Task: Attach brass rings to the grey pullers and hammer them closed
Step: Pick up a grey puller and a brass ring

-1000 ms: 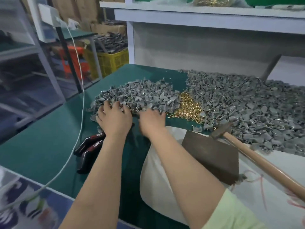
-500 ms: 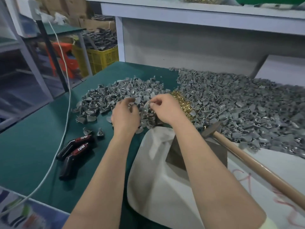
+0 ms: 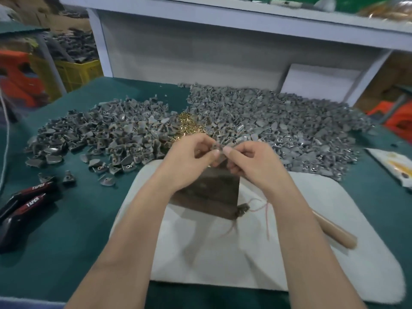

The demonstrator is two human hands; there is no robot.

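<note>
**One small grey metal puller (image 3: 217,148), pinched from both sides**

Left hand (image 3: 189,157) and right hand (image 3: 252,162) meet fingertip to fingertip, each pinching the puller, held above the dark metal block (image 3: 209,192) on the white pad (image 3: 223,253). Heap of small brass rings (image 3: 186,124) lies just beyond the hands, between two grey puller piles (image 3: 107,134) on the green tabletop (image 3: 66,241).

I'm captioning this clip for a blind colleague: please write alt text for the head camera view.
A person's left hand and right hand pinch a small grey puller between their fingertips above a dark rectangular block on a white pad. Behind lie two heaps of grey pullers flanking a small pile of brass rings.
</note>
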